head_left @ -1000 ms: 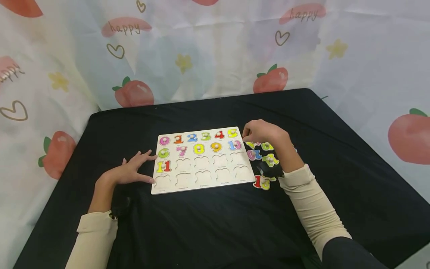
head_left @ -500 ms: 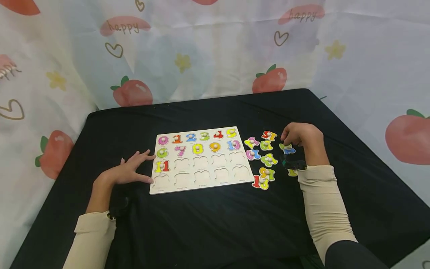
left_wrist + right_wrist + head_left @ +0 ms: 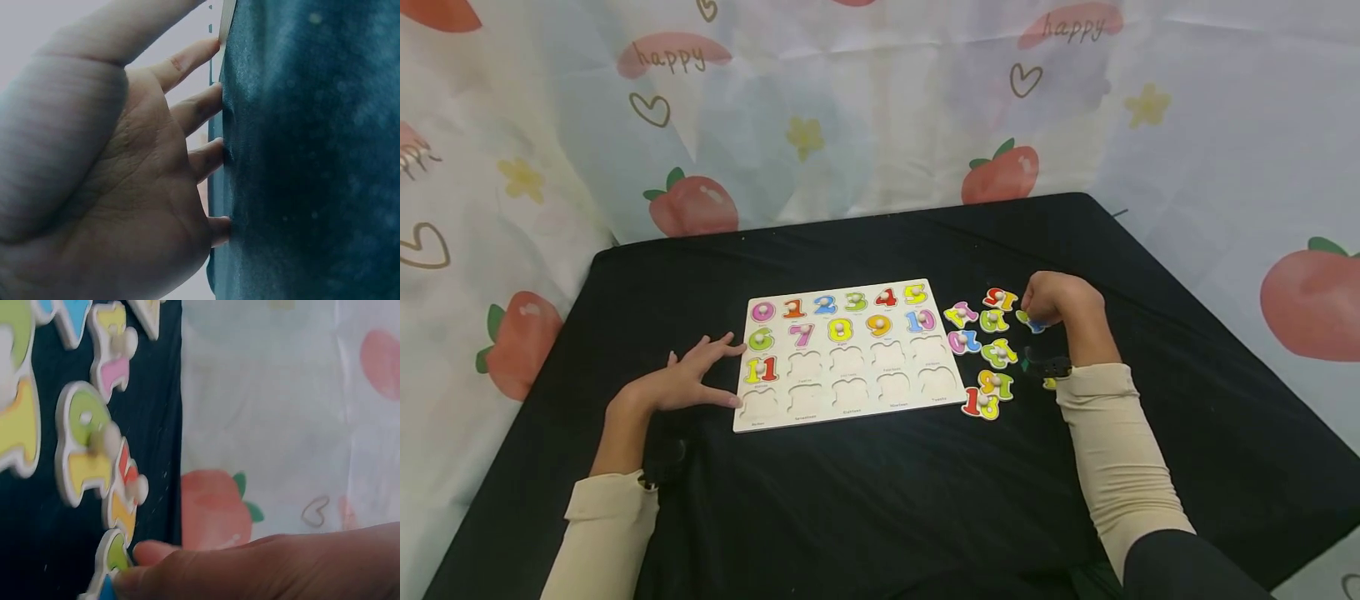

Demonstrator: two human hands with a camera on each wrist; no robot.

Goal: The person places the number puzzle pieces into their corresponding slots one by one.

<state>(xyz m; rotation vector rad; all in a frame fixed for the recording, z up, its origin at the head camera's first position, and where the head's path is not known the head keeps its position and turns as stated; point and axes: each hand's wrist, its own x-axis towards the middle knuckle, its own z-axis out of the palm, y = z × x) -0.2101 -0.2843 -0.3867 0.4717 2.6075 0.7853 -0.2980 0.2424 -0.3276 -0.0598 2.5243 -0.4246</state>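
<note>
The wooden number puzzle board (image 3: 850, 421) lies on the black cloth, with 0 to 11 seated in its upper recesses. My left hand (image 3: 688, 379) rests at the board's left edge, fingers spread and thumb apart; in the left wrist view its fingertips are down at the cloth. My right hand (image 3: 1066, 298) pinches a green-and-blue number puzzle piece (image 3: 1033, 326) right of the board. In the right wrist view that piece shows its green part beside the thumb and finger; its knob is hidden.
Several knobbed number pieces lie between board and right hand, among them a red-and-orange 15 (image 3: 1000, 299), a pink-and-blue piece (image 3: 963, 342) and a red-and-yellow 13 (image 3: 982, 405). A yellow piece (image 3: 1049, 383) shows partly beside the right sleeve. A printed curtain (image 3: 880, 125) hangs behind.
My right hand has moved from the board's upper right corner out to the green-and-blue piece, which has now shifted slightly left with it. The left hand stays at the board's edge.
</note>
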